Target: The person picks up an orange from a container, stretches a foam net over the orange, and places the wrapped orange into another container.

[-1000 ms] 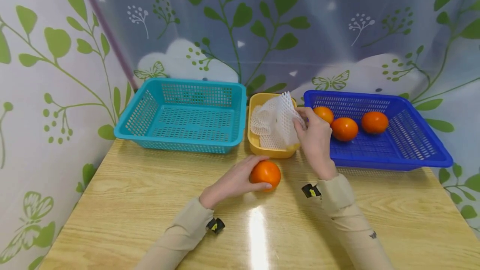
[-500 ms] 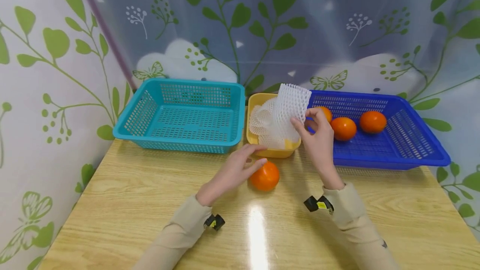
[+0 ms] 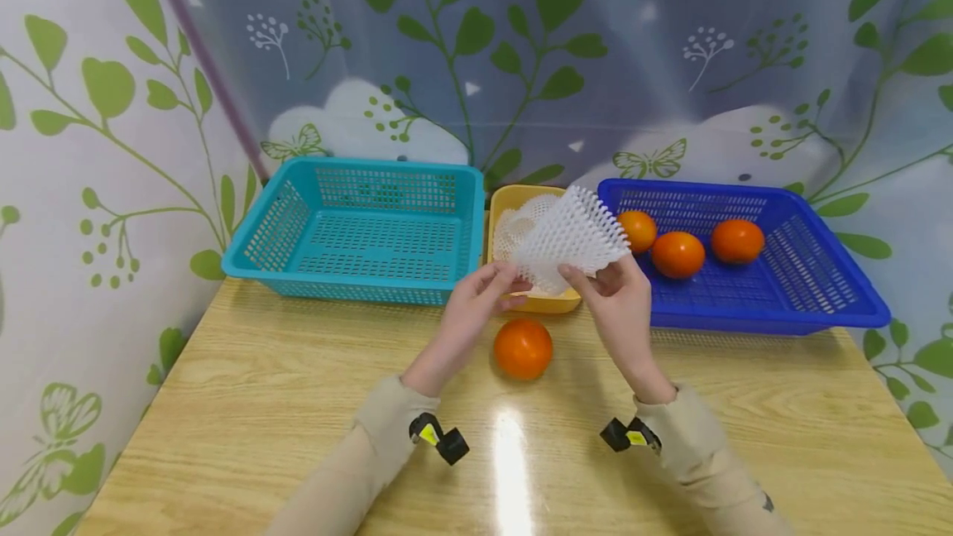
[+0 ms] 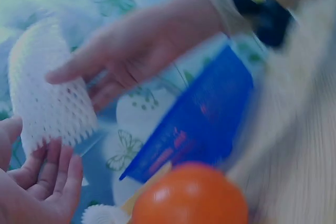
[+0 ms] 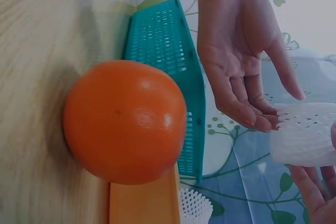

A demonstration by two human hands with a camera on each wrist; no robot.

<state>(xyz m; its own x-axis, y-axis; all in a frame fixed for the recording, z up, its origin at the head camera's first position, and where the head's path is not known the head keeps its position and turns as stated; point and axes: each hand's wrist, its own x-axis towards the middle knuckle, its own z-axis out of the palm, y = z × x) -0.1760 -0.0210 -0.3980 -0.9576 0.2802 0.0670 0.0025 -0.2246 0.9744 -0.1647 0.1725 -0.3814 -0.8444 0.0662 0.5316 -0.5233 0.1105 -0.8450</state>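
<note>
My right hand (image 3: 621, 304) pinches a white foam net fruit sleeve (image 3: 569, 230) between thumb and fingers, over the yellow bin (image 3: 554, 304). At the sleeve's left end is my left hand (image 3: 476, 308). Its fingertips are right at the net's edge, with the thumb apart from the fingers in the right wrist view. On the table in front of the bin sits a round, glossy orange fruit (image 3: 524, 350), which looms large in the right wrist view too. More white foam nets (image 3: 510, 230) lie in the bin, partly hidden behind the held one.
A teal perforated basket (image 3: 357, 292) stands left of the bin. To the right is a blue perforated basket (image 3: 767, 321) holding 3 orange fruits (image 3: 677, 255). A patterned curtain (image 3: 417, 106) hangs close behind the wooden table (image 3: 298, 370).
My left hand has let go of the fruit and moved up to the sleeve. My right hand has drawn the sleeve out of the bin and tilted it over toward the left hand.
</note>
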